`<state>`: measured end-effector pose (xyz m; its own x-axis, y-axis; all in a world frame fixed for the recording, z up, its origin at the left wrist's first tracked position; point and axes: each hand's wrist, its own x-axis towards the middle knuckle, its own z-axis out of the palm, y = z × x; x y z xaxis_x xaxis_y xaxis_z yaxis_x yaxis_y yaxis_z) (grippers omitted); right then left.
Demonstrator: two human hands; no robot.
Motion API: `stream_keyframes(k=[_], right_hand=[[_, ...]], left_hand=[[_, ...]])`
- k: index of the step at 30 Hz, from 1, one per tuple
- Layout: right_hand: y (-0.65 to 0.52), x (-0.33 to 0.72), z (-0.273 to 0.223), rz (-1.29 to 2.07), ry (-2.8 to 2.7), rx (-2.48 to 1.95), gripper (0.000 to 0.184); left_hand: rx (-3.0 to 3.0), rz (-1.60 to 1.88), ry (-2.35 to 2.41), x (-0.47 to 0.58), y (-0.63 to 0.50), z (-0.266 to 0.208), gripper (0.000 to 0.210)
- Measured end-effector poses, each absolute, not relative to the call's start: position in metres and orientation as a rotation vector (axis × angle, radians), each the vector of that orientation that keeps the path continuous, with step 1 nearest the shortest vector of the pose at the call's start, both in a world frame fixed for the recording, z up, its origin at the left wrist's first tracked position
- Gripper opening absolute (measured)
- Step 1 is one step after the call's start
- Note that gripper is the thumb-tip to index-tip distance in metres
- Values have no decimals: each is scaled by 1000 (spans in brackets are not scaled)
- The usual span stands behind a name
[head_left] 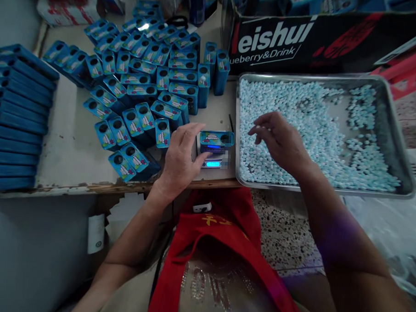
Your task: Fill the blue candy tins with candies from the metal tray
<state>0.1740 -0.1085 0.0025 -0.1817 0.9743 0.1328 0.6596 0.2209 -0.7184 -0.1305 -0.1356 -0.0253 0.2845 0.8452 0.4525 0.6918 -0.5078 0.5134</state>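
Observation:
My left hand (183,156) is beside a small blue tin (217,138), its fingers and thumb spread around the left end. Whether the fingertips touch the tin I cannot tell. Printed lettering and a dark round opening show on the tin's top. It stands on a small digital scale (212,164) with a lit blue display. Over the left part of a metal tray (325,190) hovers my right hand (279,140), fingers loosely bent and apart. Many small pale blue and white candies (300,102) are spread in the tray. Nothing shows between the right fingers.
Several rows of upright blue tins (138,91) crowd the table left of the scale. More tins (14,120) lie stacked at the far left. Behind the tray stands a black printed carton (275,44) with blue tins inside. A red plastic stool (411,68) is at the right.

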Motion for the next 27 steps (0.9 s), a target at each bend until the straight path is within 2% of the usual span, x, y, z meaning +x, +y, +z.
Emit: stream_keyframes(k=[3, 7, 11, 15, 20, 23, 27], right_hand=[[-107, 148, 36, 809, -2135, -1385, 13], [-98, 122, 69, 598, -2584, -1406, 18], [-91, 111, 76, 443, -2771, -1498, 18], [-91, 106, 67, 443, -2687, -1591, 21], [-90, 105, 61, 311, -2613, -1643, 42], [-88, 124, 58, 320, -2313, -1682, 46], [-89, 167, 38, 485, -1889, -1676, 58]], left_hand=[[2358, 998, 1408, -131, -129, -22, 76], [2372, 936, 1374, -132, -125, -20, 72], [2356, 900, 1396, -135, -129, -21, 69], [2363, 946, 1362, -137, -130, -24, 64], [2346, 957, 1354, -138, -129, -25, 60], [2344, 906, 1387, -139, -130, -19, 57], [2374, 855, 1420, -136, -130, -9, 65]])
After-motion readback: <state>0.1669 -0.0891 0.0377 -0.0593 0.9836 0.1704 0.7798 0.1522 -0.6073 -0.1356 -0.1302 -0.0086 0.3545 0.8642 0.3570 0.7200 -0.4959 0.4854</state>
